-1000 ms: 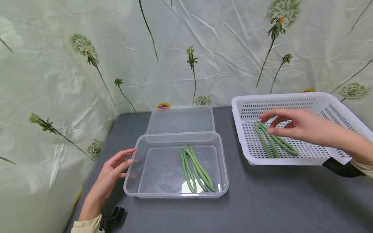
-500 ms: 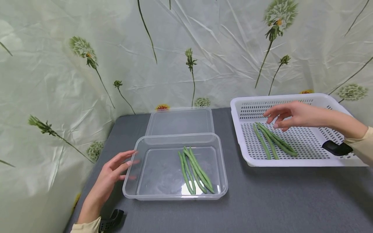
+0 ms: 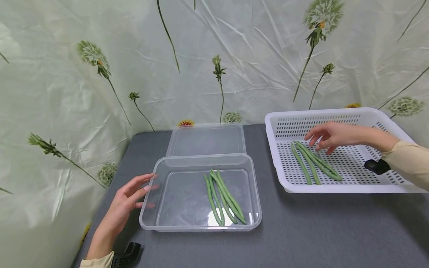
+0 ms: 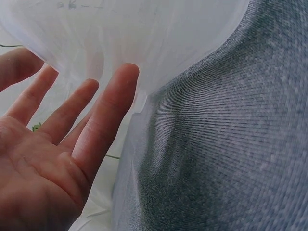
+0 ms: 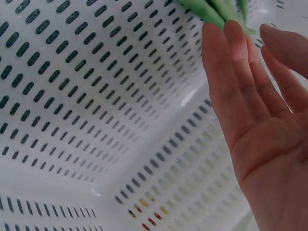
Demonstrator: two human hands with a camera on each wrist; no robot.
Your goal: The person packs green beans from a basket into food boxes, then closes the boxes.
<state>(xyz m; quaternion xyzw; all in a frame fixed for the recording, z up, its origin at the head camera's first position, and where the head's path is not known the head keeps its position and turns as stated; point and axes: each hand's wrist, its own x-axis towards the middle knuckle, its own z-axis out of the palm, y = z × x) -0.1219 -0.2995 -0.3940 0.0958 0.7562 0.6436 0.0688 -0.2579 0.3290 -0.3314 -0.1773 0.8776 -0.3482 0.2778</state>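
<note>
Several green beans (image 3: 224, 199) lie in the right half of a clear plastic container (image 3: 181, 201). My left hand (image 3: 122, 204) rests at the container's left wall, fingers spread and fairly straight; in the left wrist view its fingertips (image 4: 126, 77) are right at the outer wall. More green beans (image 3: 313, 163) lie on the floor of a white perforated basket (image 3: 358, 175) at the right. My right hand (image 3: 335, 136) hovers over these beans with loosely bent fingers and holds nothing. In the right wrist view the bean ends (image 5: 207, 9) show just beyond its fingertips.
Behind the container a flat clear lid (image 3: 207, 139) lies on the grey tabletop (image 3: 285, 230). A flower-printed sheet (image 3: 187, 93) hangs along the back and left side. The basket's raised walls surround my right hand's working area.
My right hand has drawn slightly back to the right from the beans, then dipped a little. The beans stay in place and my left hand keeps its position at the container.
</note>
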